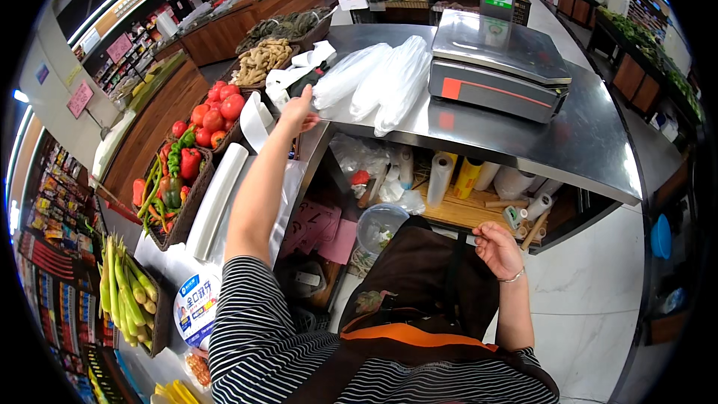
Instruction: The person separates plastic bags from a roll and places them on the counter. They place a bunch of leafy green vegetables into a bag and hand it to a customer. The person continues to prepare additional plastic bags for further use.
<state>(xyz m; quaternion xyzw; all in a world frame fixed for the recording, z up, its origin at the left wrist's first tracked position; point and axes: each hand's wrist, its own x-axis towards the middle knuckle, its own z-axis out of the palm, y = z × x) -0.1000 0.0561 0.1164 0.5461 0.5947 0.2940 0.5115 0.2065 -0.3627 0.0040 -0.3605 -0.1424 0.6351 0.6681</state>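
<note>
My left hand (299, 113) reaches over the left end of the steel counter (594, 140), thumb raised and apart from the loosely bent fingers. Nothing shows in it. Just beyond the thumb lies a small black object (305, 82), partly hidden, beside a curl of white paper strip (255, 122). To the right, bundles of white plastic bags (387, 81) lie flat and reach over the counter's front edge. A scale (499, 62) with a steel platform stands farther right. Low in front of my apron (426, 275), my right hand (499, 249) hangs empty with its fingers loosely curled.
Left of my arm are a roll of clear film (216, 202) and baskets of tomatoes (214, 114), peppers (174, 177) and green stalks (126, 294). Under the counter, a wooden shelf (471, 210) holds several rolls. A clear bucket (381, 224) stands by my legs.
</note>
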